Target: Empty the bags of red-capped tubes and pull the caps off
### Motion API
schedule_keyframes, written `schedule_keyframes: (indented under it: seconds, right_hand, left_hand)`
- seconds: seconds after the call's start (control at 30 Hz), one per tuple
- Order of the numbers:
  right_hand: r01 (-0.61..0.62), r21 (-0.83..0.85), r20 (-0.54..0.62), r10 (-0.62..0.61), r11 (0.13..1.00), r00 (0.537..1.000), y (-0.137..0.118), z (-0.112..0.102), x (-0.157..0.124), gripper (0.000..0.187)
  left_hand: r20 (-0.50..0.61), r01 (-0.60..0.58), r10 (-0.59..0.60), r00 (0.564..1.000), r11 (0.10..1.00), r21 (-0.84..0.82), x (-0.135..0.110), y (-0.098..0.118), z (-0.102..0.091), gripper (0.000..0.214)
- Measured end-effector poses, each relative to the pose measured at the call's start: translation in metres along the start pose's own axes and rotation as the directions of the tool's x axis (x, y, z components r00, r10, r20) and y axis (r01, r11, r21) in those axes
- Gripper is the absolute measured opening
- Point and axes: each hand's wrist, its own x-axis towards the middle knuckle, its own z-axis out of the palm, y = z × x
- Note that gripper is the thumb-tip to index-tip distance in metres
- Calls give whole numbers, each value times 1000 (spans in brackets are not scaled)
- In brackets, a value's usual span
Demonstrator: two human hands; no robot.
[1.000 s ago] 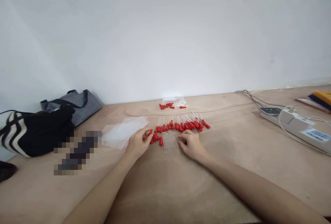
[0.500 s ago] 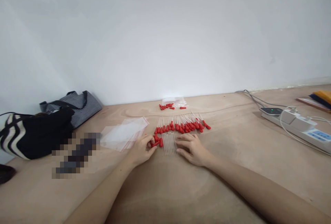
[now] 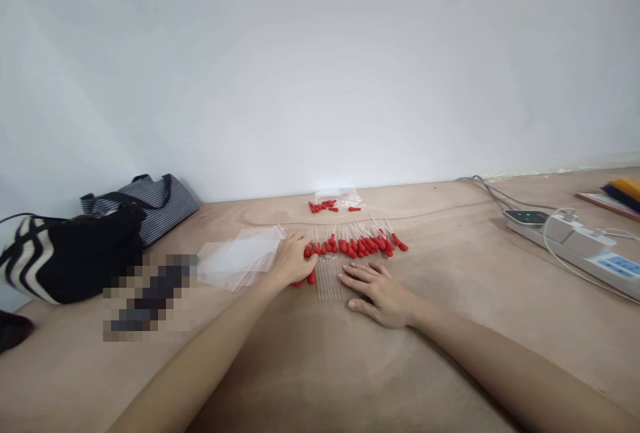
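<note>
My left hand is curled over the left end of a row of glass droppers with red rubber bulbs. Its fingers cover the endmost ones, and whatever they pinch is hidden. Just below its thumb lie a few loose red bulbs, partly covered by the hand. A set of clear thin tubes without bulbs lies side by side between my hands. My right hand rests on the table to the right of those tubes, fingers spread and nothing held, its fingertips close to their edge.
Clear zip bags lie left of my left hand. More red bulbs and a plastic bag are near the wall. A black bag and a striped bag stand at left; a power strip with cables lies at right.
My left hand has moved up and slightly right, from the loose bulbs to the left end of the dropper row. My right hand has shifted slightly right and down, flattening on the table.
</note>
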Motion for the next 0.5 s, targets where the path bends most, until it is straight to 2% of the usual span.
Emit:
schedule_keyframes:
  seconds: [0.07, 0.2, 0.37, 0.5]
  right_hand:
    - [0, -5, -2, 0, 1000, 1000, 0, -1, 0, 50]
    - [0, -6, -6, 0, 1000, 1000, -1, -2, 0, 50]
    - [-16, 11, 23, 16, 1000, 1000, -2, -3, 1, 50]
    - [-22, 34, 12, 21, 999, 1000, -4, -4, 1, 50]
  left_hand:
    - [10, 28, -29, 1000, 998, 58, 17, 9, 8, 9]
    - [7, 82, -83, 997, 992, 98, 40, 23, 21, 24]
    - [-22, 120, -118, 993, 982, 143, 48, 29, 28, 29]
    - [-73, 147, -137, 988, 977, 153, 44, 23, 23, 25]
